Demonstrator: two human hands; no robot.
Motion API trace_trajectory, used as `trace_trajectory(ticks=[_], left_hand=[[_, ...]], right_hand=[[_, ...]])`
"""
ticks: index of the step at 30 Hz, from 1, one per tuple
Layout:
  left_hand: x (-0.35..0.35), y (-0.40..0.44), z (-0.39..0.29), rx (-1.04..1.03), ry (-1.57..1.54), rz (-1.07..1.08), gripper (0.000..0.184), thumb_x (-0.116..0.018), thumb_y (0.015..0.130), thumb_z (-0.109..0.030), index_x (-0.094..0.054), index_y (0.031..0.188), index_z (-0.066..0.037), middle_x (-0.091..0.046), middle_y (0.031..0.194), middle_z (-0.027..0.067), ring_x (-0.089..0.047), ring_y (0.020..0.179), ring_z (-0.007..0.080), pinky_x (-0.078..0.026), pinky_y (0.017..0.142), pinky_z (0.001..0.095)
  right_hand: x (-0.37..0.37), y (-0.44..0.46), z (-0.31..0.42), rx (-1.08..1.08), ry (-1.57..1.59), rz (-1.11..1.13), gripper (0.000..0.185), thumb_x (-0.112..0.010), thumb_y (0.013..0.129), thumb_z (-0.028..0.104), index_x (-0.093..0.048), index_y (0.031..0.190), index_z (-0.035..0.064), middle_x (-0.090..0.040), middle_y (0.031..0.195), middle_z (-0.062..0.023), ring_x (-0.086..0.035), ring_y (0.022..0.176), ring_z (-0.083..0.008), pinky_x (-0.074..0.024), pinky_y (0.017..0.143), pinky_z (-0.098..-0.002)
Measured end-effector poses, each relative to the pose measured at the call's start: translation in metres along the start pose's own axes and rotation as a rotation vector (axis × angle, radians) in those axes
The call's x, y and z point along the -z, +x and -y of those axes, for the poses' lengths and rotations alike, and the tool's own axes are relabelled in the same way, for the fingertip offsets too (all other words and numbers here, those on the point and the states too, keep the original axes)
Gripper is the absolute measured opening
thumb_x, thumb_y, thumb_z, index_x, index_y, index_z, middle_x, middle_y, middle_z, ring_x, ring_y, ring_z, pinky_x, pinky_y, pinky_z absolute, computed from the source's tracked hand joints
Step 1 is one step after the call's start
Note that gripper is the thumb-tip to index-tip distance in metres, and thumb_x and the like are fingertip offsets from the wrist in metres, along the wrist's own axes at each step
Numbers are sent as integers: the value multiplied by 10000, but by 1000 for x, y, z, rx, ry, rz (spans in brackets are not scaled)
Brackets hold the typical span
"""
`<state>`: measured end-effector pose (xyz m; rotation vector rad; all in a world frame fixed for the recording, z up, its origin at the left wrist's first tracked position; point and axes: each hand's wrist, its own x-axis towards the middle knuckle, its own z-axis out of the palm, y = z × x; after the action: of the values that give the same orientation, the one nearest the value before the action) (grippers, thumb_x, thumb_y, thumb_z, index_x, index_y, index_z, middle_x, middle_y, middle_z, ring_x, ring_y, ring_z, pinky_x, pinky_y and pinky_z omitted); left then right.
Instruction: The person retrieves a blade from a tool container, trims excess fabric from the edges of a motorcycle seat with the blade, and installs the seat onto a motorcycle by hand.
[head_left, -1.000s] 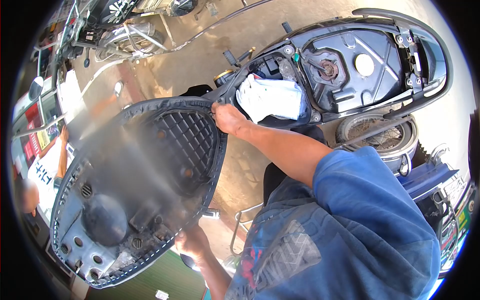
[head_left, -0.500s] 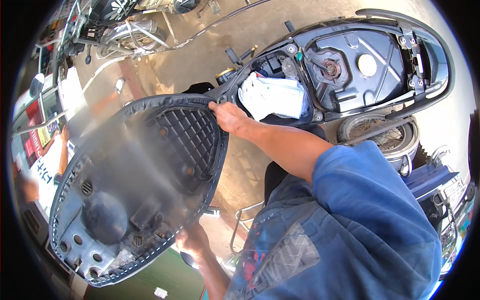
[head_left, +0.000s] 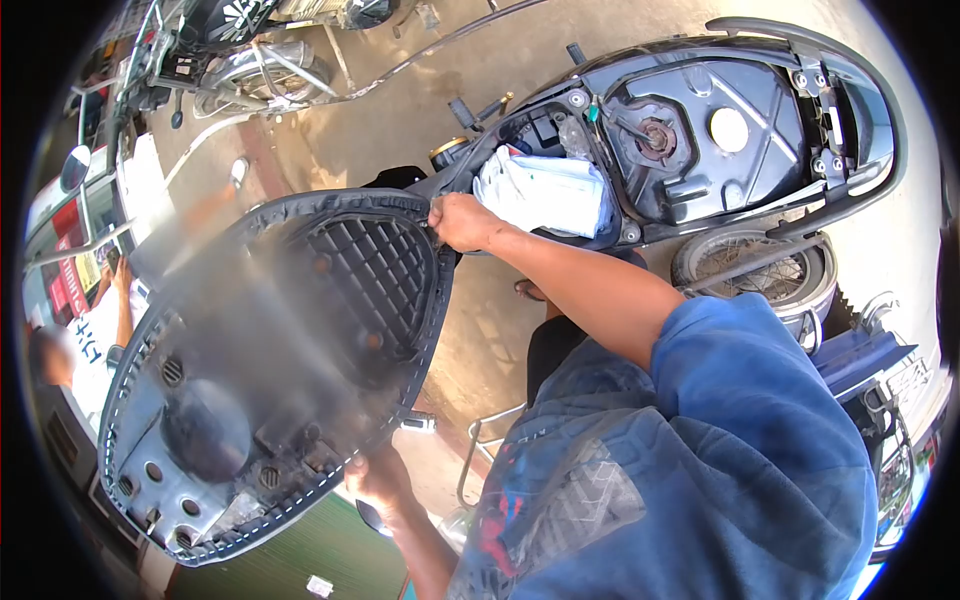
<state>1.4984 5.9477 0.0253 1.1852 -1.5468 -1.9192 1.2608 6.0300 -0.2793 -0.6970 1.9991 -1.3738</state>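
Note:
A motorcycle seat (head_left: 215, 400) is held with its underside toward me, showing a black plastic base with a ribbed grid panel. White staple-like marks run along its folded cover edge. My right hand (head_left: 462, 222) is closed at the seat's narrower end, its fingers curled at the rim. Lower down, my left hand (head_left: 378, 478) grips the near side edge, with some fingers hidden behind the seat. Beside my right hand is the seatless motorcycle (head_left: 690, 190). White folded papers or cloth in plastic (head_left: 550, 190) lie in its storage compartment.
Another motorcycle (head_left: 265, 75) stands at the upper left. A person in a white shirt (head_left: 95, 345) is at the far left. A spoked wheel (head_left: 750, 262) and a blue motorcycle part (head_left: 860, 362) are at right. A grab rail (head_left: 890, 110) rims the seatless motorcycle's tail.
My right hand has shifted slightly up and right along the rim, its fingers more curled. The seat and left hand have moved slightly. A foot now shows below my right forearm.

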Motion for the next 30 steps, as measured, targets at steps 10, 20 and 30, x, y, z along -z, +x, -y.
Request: trace_trajectory(ticks=[10, 20, 30], left_hand=[[-20, -13, 5, -19, -64, -51, 665, -663, 742, -133, -526, 1383, -22, -630, 1313, 156, -644, 1157, 326, -490, 1033, 575], [-24, -14, 10, -32, -109, -118, 576, -645, 765, -147, -577, 1321, -15, -665, 1247, 167, -667, 1118, 330, -519, 991, 596], [-37, -15, 10, -54, -110, -167, 457, -672, 747, -145, -670, 1175, 15, -723, 1102, 166, -707, 1022, 325, -531, 970, 600]], right_hand=[[0, -17, 11, -197, 104, 3, 190, -618, 770, 41, -694, 942, 12, -705, 955, -218, -675, 953, -408, -541, 837, -465], [-10, -21, 22, -239, -148, 28, 142, -623, 755, 100, -743, 832, 96, -718, 864, -181, -696, 892, -375, -560, 759, -465], [-15, -27, 22, -273, -82, 17, 182, -610, 767, 109, -754, 877, 119, -720, 905, -184, -697, 904, -371, -558, 767, -472]])
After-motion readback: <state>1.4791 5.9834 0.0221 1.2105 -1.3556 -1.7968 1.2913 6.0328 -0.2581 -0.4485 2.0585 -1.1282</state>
